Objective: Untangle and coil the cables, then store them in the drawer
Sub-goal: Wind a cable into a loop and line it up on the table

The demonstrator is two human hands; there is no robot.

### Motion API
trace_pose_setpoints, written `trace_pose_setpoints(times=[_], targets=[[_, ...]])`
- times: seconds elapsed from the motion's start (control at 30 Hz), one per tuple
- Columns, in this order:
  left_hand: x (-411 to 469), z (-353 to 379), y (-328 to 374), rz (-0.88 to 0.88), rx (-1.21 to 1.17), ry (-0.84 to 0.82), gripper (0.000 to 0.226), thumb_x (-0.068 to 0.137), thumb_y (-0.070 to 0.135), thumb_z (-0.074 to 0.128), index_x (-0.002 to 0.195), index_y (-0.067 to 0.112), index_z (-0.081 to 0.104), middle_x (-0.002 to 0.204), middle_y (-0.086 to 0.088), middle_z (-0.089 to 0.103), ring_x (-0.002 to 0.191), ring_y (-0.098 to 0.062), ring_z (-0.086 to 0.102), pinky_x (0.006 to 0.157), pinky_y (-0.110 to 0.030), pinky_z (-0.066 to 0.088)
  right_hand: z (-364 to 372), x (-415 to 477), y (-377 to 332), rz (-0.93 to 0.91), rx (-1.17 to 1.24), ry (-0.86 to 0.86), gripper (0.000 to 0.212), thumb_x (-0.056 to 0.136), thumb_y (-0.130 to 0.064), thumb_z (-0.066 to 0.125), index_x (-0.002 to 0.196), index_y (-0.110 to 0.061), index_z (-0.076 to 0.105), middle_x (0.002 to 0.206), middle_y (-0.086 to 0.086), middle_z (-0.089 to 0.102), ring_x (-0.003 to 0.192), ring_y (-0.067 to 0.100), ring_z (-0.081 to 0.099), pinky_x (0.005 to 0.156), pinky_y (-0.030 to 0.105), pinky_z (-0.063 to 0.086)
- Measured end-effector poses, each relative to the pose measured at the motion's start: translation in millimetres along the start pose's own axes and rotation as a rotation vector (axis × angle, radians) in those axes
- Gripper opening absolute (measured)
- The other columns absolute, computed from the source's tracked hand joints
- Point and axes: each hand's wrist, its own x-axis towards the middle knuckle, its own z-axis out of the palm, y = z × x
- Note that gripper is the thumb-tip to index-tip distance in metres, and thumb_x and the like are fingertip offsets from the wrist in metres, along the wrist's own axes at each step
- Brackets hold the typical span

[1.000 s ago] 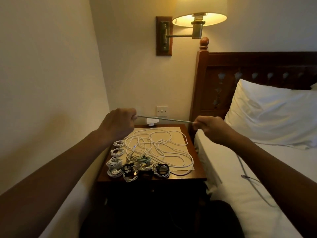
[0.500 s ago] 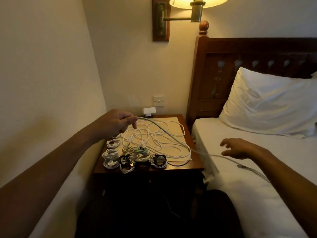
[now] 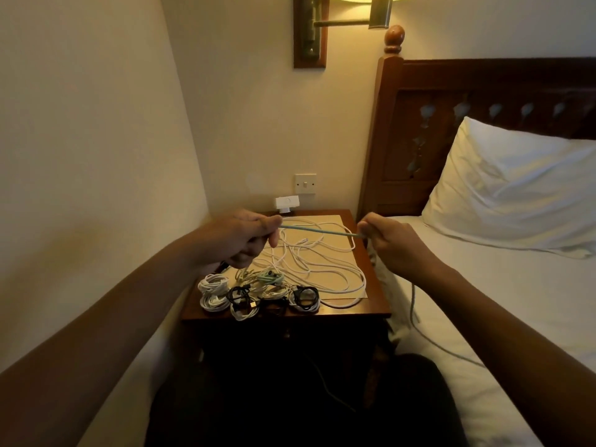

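Both hands stretch one cable taut.
Left hand and right hand each pinch the pale green cable above the nightstand.

Your counter sits between the wall on your left and the bed on your right. Along its front edge lie coiled cables, with loose cables behind them, under your stretched cable.

hands 2: left hand, right hand | blue cable 1 | coiled bundles count unclear | nightstand 1 | bed 1 | pillow 1 | lamp 1 | wall switch 1 | white plug box 1
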Motion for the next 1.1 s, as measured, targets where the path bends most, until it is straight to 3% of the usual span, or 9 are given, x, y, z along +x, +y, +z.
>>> trace_pose_setpoints(times=[0.13, 0.33, 0.43, 0.5, 0.6, 0.7, 0.8, 0.93, 1.1], targets=[[4.7, -25.5, -31.7, -0.031, -0.367, 0.186, 0.037, 0.106, 0.035, 0.046, 0.079, 0.010, 0.052, 0.043, 0.003, 0.031, 0.030, -0.006, 0.022, 0.032, -0.016, 0.022, 8.0, -18.9, 47.9, 0.025, -0.050, -0.016, 0.024, 0.108, -0.023, 0.048, 0.090, -0.036, 0.056, 0.084, -0.020, 0.060, 0.076, 0.004, 0.060, 0.060, 0.010, 0.040], [16.6, -50.0, -65.3, -0.026, -0.569, 0.525, 0.035, 0.107, 0.037, 0.046, 0.083, 0.012, 0.052, 0.043, 0.008, 0.034, 0.030, -0.004, 0.023, 0.033, -0.016, 0.022, 2.9, -39.9, 103.5, 0.239, -0.259, -0.102, 0.016, 0.108, -0.029, 0.048, 0.097, -0.032, 0.059, 0.102, 0.001, 0.072, 0.081, 0.017, 0.062, 0.063, 0.020, 0.042], [16.3, -22.7, -50.3, -0.007, -0.547, 0.376, 0.032, 0.106, 0.034, 0.048, 0.088, 0.009, 0.054, 0.046, 0.005, 0.033, 0.032, -0.005, 0.023, 0.034, -0.017, 0.021, 0.2, -41.7, 87.7, 0.370, -0.400, -0.383, 0.017, 0.105, -0.035, 0.056, 0.117, -0.027, 0.065, 0.124, 0.004, 0.070, 0.100, 0.020, 0.063, 0.079, 0.027, 0.050], [13.1, -1.2, -31.4, -0.018, -0.422, 0.194, 0.031, 0.105, 0.033, 0.048, 0.095, 0.005, 0.057, 0.051, 0.003, 0.031, 0.035, -0.007, 0.022, 0.033, -0.018, 0.021, -3.3, -39.9, 55.4, 0.319, -0.346, -0.501, 0.049, 0.099, -0.041, 0.066, 0.143, -0.024, 0.053, 0.144, 0.001, 0.057, 0.125, 0.022, 0.057, 0.097, 0.029, 0.047], [9.4, 28.1, -4.4, -0.038, -0.287, -0.035, 0.031, 0.107, 0.029, 0.046, 0.105, 0.004, 0.063, 0.057, 0.002, 0.029, 0.042, -0.009, 0.022, 0.037, -0.021, 0.019, 0.3, -32.0, -15.3, 0.116, 0.022, -0.383, 0.079, 0.091, -0.055, 0.067, 0.157, -0.032, 0.031, 0.158, -0.006, 0.043, 0.142, 0.017, 0.044, 0.113, 0.039, 0.042], [9.3, 42.0, 10.5, -0.025, -0.382, -0.156, 0.028, 0.106, 0.020, 0.042, 0.112, 0.004, 0.064, 0.060, 0.002, 0.030, 0.044, -0.006, 0.022, 0.040, -0.020, 0.019, 20.6, -19.9, -53.2, -0.063, 0.320, -0.211, 0.039, 0.104, -0.037, 0.056, 0.142, -0.029, 0.051, 0.115, -0.005, 0.071, 0.106, 0.011, 0.066, 0.094, 0.041, 0.054], [5.9, 33.0, 12.3, 0.061, -0.551, -0.137, 0.029, 0.101, 0.015, 0.044, 0.117, 0.000, 0.063, 0.064, 0.001, 0.039, 0.046, -0.005, 0.028, 0.043, -0.019, 0.029, 33.8, -14.2, -56.6, -0.087, 0.406, -0.060, 0.021, 0.110, -0.026, 0.045, 0.111, -0.024, 0.066, 0.070, -0.005, 0.057, 0.064, 0.016, 0.055, 0.062, 0.042, 0.048], [1.4, 19.8, 3.2, 0.141, -0.795, 0.028, 0.033, 0.101, 0.025, 0.048, 0.116, 0.000, 0.064, 0.069, 0.002, 0.050, 0.050, -0.004, 0.038, 0.047, -0.018, 0.040, 49.2, -23.1, -49.1, 0.001, 0.116, -0.130, 0.026, 0.110, -0.038, 0.039, 0.118, -0.030, 0.062, 0.086, -0.011, 0.063, 0.075, 0.005, 0.057, 0.067, 0.029, 0.049], [18.3, 26.1, -6.8, 0.252, -0.830, 0.200, 0.036, 0.109, 0.026, 0.040, 0.128, 0.002, 0.059, 0.093, -0.010, 0.074, 0.070, -0.014, 0.064, 0.069, -0.028, 0.059, 69.4, -49.0, -88.4, -0.076, -0.156, -0.489, 0.024, 0.109, -0.034, 0.044, 0.131, -0.027, 0.049, 0.113, 0.008, 0.068, 0.096, 0.025, 0.066, 0.084, 0.049, 0.059]])
